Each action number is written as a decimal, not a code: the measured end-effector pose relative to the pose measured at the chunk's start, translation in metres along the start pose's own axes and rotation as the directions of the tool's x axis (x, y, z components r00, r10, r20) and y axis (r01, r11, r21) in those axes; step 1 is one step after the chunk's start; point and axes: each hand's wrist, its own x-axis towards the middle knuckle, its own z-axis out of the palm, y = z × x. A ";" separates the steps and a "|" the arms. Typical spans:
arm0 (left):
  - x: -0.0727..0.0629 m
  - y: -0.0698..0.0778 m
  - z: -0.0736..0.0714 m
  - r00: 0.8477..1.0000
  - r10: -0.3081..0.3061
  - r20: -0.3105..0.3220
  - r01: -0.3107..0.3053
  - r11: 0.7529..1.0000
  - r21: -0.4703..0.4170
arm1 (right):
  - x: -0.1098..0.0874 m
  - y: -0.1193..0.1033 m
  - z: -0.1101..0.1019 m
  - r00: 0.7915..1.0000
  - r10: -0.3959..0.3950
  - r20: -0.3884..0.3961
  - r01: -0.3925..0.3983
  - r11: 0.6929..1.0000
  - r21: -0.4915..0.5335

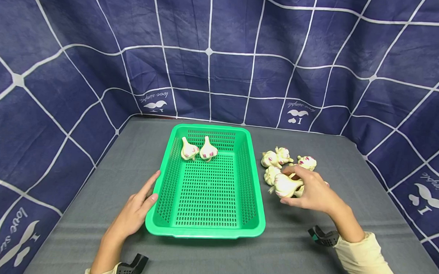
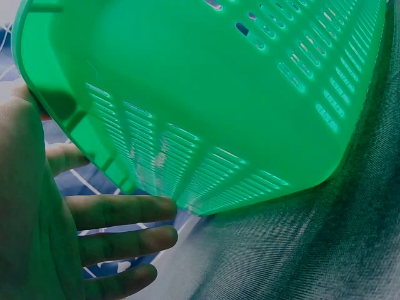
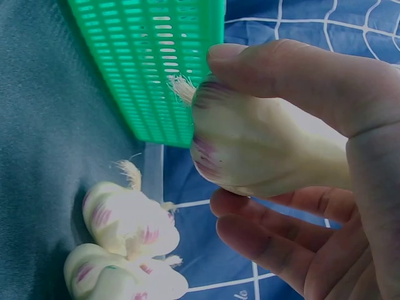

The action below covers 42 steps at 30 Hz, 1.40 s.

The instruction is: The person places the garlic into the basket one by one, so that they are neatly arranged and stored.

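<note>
A green plastic basket (image 1: 206,233) with slotted walls stands on the grey cloth. Inside it, near the far wall, lie two garlic bulbs (image 1: 208,150). My left hand (image 1: 133,213) rests at the basket's left rim; in the left wrist view its fingers (image 2: 125,212) are straight beside the outer wall. To the right of the basket, my right hand (image 1: 310,190) grips a garlic bulb (image 3: 250,140) between thumb and fingers, root end toward the basket. Several other garlic bulbs (image 1: 270,159) lie in a group around and behind that hand, some partly hidden by it.
Grey cloth (image 1: 291,254) covers the table. A blue curtain with white grid lines (image 1: 229,72) surrounds the back and both sides. Dark wrist cameras (image 1: 323,236) sit at both cuffs.
</note>
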 end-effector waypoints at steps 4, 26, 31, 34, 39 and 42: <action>0.000 0.000 0.000 1.000 -0.001 -0.002 0.001 1.000 0.000 | 0.003 0.000 -0.002 1.000 0.004 -0.013 -0.004 1.000 0.012; 0.000 0.000 0.000 1.000 0.001 -0.006 -0.001 1.000 0.002 | 0.029 -0.006 -0.001 0.991 -0.057 -0.121 0.065 0.996 0.060; 0.001 0.000 0.000 1.000 0.000 -0.006 0.000 1.000 0.002 | 0.037 -0.007 0.000 0.991 -0.061 -0.122 0.070 0.995 0.068; 0.000 0.000 0.000 1.000 -0.002 -0.005 0.002 1.000 0.002 | 0.042 -0.007 0.001 0.991 -0.060 -0.120 0.069 0.995 0.077; 0.000 0.001 -0.001 1.000 0.001 -0.005 -0.001 1.000 0.006 | 0.051 -0.006 0.004 0.993 -0.044 -0.107 0.056 0.992 0.114; 0.000 0.001 0.000 1.000 0.002 -0.003 -0.002 1.000 0.006 | 0.056 -0.005 0.007 0.995 -0.031 -0.091 0.046 0.985 0.169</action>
